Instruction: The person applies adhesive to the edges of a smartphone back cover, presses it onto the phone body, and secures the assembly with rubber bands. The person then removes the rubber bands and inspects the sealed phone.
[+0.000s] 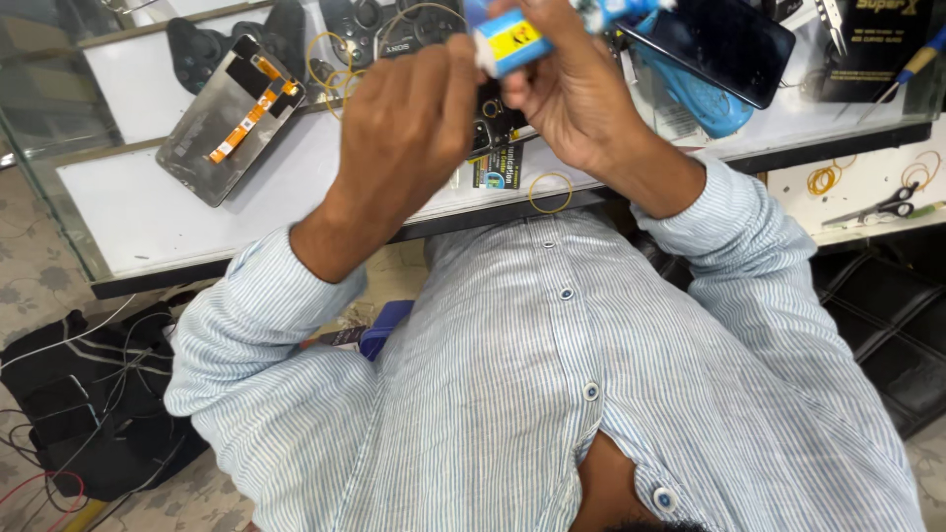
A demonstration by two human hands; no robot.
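Observation:
Both my hands are raised close together over the white counter top [148, 212]. Between them is a small blue, yellow and white tube [514, 39]. My right hand [572, 94] wraps around the tube's body. The fingertips of my left hand [404, 118] pinch its near end. A small black part [490, 123] lies on the counter just below the hands, partly hidden by them.
On the counter lie a grey phone panel with an orange flex cable [232, 118], black game controllers [227, 44], a black phone [724, 39] over a blue object [695, 94], and a yellow rubber band [550, 192]. Scissors [882, 209] rest on a lower shelf. A black bag with wires [89, 404] sits on the floor.

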